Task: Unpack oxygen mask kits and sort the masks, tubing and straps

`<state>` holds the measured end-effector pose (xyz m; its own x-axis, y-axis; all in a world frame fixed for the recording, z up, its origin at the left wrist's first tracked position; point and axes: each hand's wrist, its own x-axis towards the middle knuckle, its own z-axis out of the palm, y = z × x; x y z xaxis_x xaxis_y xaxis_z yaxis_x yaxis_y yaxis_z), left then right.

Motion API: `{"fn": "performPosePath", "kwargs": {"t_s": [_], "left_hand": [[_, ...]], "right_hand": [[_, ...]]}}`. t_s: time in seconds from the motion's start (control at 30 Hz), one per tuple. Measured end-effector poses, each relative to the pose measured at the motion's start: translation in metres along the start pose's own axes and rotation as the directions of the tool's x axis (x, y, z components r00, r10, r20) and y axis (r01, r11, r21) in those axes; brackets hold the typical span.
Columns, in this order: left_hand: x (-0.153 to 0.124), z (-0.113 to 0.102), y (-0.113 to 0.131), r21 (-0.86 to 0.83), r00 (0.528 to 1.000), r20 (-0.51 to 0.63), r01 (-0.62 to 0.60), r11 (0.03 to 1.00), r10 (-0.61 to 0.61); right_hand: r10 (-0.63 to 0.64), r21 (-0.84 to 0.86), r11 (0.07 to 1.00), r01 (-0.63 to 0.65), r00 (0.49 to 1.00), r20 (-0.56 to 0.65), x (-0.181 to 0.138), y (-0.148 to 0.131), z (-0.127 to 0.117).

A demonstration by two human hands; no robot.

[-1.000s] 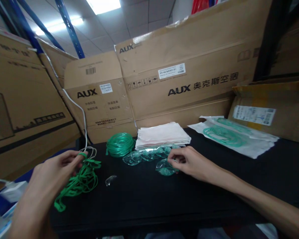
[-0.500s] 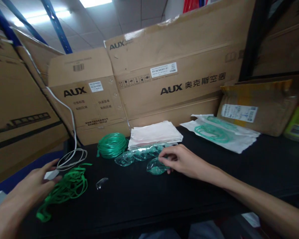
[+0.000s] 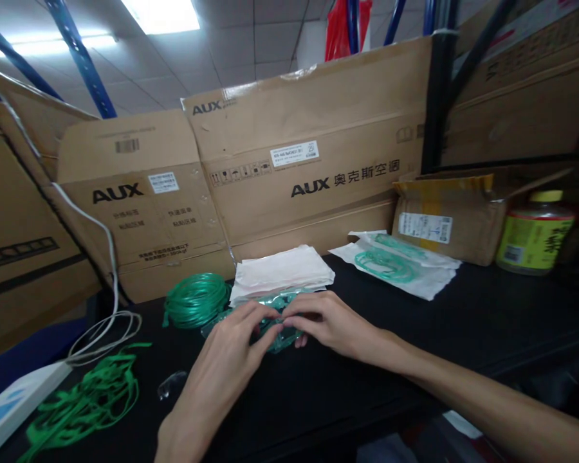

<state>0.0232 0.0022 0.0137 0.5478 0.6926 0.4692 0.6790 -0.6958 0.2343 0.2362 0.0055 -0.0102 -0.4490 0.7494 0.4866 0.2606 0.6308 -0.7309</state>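
A clear green-tinted oxygen mask (image 3: 280, 342) is at the middle of the black table, partly hidden behind my fingers. My left hand (image 3: 234, 344) pinches at its upper edge, thumb and forefinger together. From the other side my right hand (image 3: 325, 321) pinches the same edge, so the two sets of fingertips nearly meet. Any small part between the fingertips is too hidden to make out. Behind the hands lies a row of similar clear masks (image 3: 215, 323), mostly covered by them. A stack of white sheets or pouches (image 3: 282, 270) rests just beyond.
Coiled green tubing (image 3: 197, 301) sits left of the white stack. Tangled green elastic straps (image 3: 94, 395), a small clear piece (image 3: 172, 384) and a white power strip (image 3: 24, 395) lie at left. Packaged tubing (image 3: 390, 263), an open carton (image 3: 446, 218) and a yellow-labelled jar (image 3: 535, 235) stand right.
My left hand has moved right, from beside the green straps to the mask, and now pinches there opposite my right hand. The camera view has turned slightly right.
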Motion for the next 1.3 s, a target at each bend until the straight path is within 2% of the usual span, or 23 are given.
{"fn": "performPosePath", "kwargs": {"t_s": [0.17,0.27,0.4,0.47,0.57,0.67,0.8,0.9,1.0,1.17,1.23,1.3], "left_hand": [[0.000,-0.003,-0.004,-0.003,0.992,-0.125,-0.020,1.000,0.020],[0.000,-0.002,0.000,0.002,0.978,-0.209,-0.025,1.000,0.025],[0.001,0.005,0.005,0.026,0.972,-0.233,-0.002,1.000,0.008],[0.001,0.007,0.006,0.016,0.978,-0.206,0.014,1.000,-0.011],[0.000,0.007,0.007,-0.016,0.985,-0.171,0.030,0.999,-0.032],[0.000,0.006,0.007,-0.055,0.979,-0.198,0.032,0.998,-0.042],[0.001,0.005,0.009,-0.071,0.974,-0.223,0.029,0.997,-0.045],[0.001,0.005,0.010,-0.055,0.971,-0.237,-0.006,0.998,-0.008],[0.000,0.006,0.010,-0.064,0.969,-0.242,-0.066,0.996,0.049],[0.000,0.007,0.010,-0.180,0.976,-0.215,-0.079,0.980,0.039],[0.001,0.007,0.012,-0.268,0.976,-0.217,-0.068,0.961,0.009],[0.002,0.006,0.014,-0.357,0.964,-0.265,-0.061,0.932,-0.039]], "right_hand": [[0.107,0.252,0.962,-0.105,0.994,0.003,0.002,-0.004,0.002],[0.169,0.345,0.920,-0.187,0.982,0.080,0.002,-0.008,0.002],[0.166,0.392,0.890,-0.232,0.967,0.194,0.002,-0.012,0.001],[0.169,0.342,0.913,-0.223,0.969,0.181,0.001,-0.010,0.001],[0.157,0.157,0.972,-0.173,0.981,0.114,-0.001,-0.007,0.002],[0.087,-0.012,0.996,-0.087,0.995,0.037,-0.001,-0.006,0.001],[-0.019,-0.107,0.994,0.016,1.000,-0.024,-0.001,-0.009,0.000],[-0.082,-0.127,0.989,0.073,0.994,-0.068,-0.001,-0.010,0.000],[-0.084,-0.090,0.993,0.076,0.992,-0.093,-0.001,-0.010,0.000],[0.020,0.089,0.996,-0.024,0.999,0.040,-0.002,-0.010,0.001],[-0.014,0.074,0.997,0.014,1.000,-0.002,-0.001,-0.011,0.001],[-0.089,-0.015,0.996,0.088,0.992,-0.090,-0.001,-0.014,0.000]]}}
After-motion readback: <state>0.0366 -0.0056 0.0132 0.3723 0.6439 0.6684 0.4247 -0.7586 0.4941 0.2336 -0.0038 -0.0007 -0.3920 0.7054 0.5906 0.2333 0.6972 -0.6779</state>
